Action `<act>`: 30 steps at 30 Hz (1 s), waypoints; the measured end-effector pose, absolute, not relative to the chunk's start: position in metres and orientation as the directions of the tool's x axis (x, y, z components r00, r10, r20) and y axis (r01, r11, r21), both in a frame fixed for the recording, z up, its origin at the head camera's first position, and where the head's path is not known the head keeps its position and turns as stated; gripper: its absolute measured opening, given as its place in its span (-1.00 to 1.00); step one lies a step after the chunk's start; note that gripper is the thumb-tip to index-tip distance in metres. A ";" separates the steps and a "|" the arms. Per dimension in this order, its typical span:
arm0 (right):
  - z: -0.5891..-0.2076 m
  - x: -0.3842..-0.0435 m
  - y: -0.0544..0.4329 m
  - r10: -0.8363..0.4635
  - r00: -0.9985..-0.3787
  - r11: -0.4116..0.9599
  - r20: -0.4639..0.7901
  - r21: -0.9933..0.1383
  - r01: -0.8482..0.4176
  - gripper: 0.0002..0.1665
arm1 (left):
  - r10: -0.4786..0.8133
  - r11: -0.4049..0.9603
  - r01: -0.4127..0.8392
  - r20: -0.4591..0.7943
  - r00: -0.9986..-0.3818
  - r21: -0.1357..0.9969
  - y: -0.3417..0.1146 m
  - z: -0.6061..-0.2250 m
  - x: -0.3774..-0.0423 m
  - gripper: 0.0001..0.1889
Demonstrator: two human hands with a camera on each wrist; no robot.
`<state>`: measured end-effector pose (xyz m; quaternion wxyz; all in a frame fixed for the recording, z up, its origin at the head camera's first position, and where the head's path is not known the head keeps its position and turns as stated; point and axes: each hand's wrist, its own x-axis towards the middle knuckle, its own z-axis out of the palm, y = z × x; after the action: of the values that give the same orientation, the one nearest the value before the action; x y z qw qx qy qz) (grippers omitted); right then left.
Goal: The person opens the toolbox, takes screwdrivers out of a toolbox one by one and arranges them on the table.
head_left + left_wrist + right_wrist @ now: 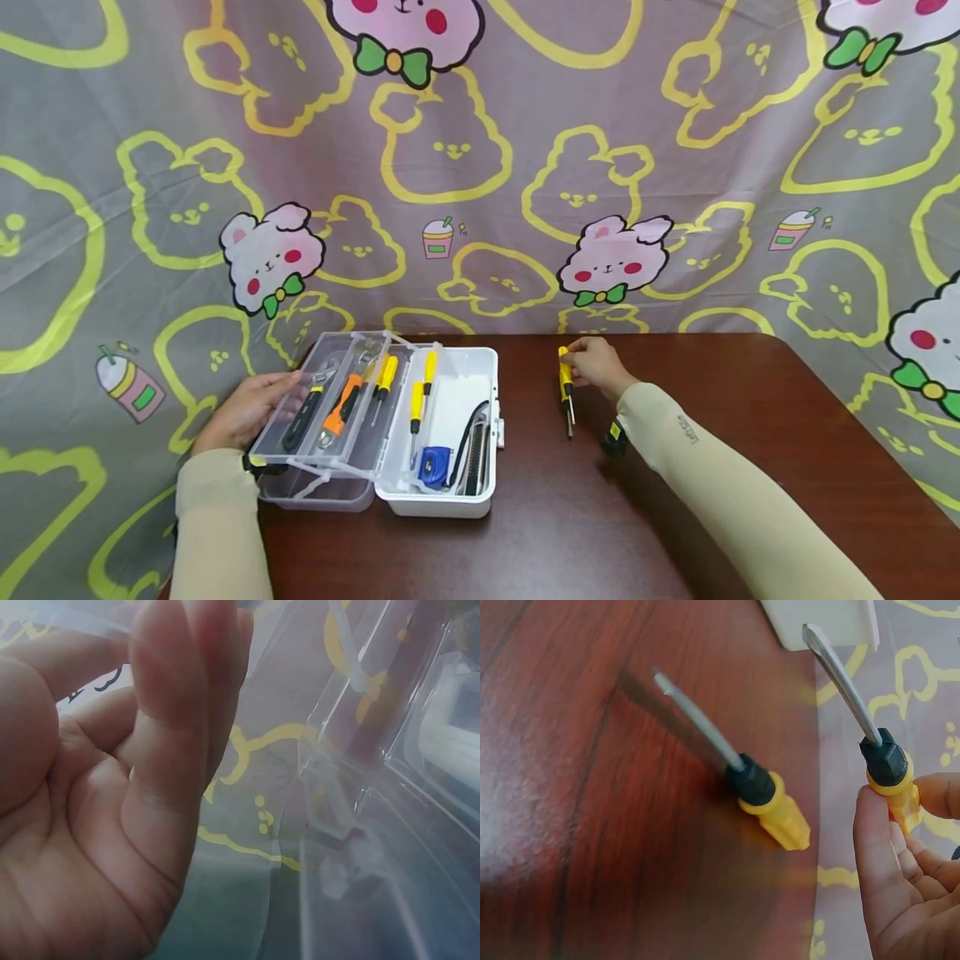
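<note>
My right hand (596,364) pinches a screwdriver (891,765) by its yellow handle between thumb and fingers, its metal shaft pointing away from the hand. Just beside it, a second yellow-handled screwdriver (769,802) lies on the table. To the left stands an opened white toolbox (468,506), holding yellow screwdrivers, a blue tape measure (434,467) and a utility knife (476,458). My left hand (251,408) touches the far-left side of the raised clear tray (298,458) with extended fingers; its palm is bare. In that tray are an orange-handled tool (343,404) and a black-handled adjustable wrench (303,417).
The clear lid (315,493) extends below the raised tray, left of the white box. A dark wooden table (570,533) carries everything. Patterned cloth (480,167) hangs along its back and sides.
</note>
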<state>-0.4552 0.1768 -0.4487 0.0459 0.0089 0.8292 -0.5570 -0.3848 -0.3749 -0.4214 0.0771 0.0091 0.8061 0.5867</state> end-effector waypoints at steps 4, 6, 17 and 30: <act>-0.453 -0.453 0.180 -0.035 -0.995 0.394 -0.092 -0.916 0.071 -0.59 | 0.105 0.308 -0.075 -0.113 -0.988 0.948 -0.376 -0.424 -0.385 -0.29; -0.455 -0.452 0.181 -0.030 -0.995 0.398 -0.092 -0.914 0.072 -0.59 | 0.108 0.297 -0.074 -0.110 -0.988 0.952 -0.376 -0.425 -0.386 -0.29; -0.465 -0.451 0.187 -0.023 -0.994 0.437 -0.108 -0.895 0.088 -0.58 | 0.098 0.297 -0.069 -0.103 -0.990 0.952 -0.377 -0.424 -0.387 -0.34; -0.478 -0.454 0.193 -0.014 -0.992 0.483 -0.128 -0.869 0.106 -0.55 | 0.085 0.333 -0.078 -0.112 -0.990 0.940 -0.374 -0.421 -0.385 -0.29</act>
<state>-0.4536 0.1935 -0.4775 0.0587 0.0268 0.8591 -0.5077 -0.3849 -0.3739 -0.4206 0.0708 0.0023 0.8133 0.5775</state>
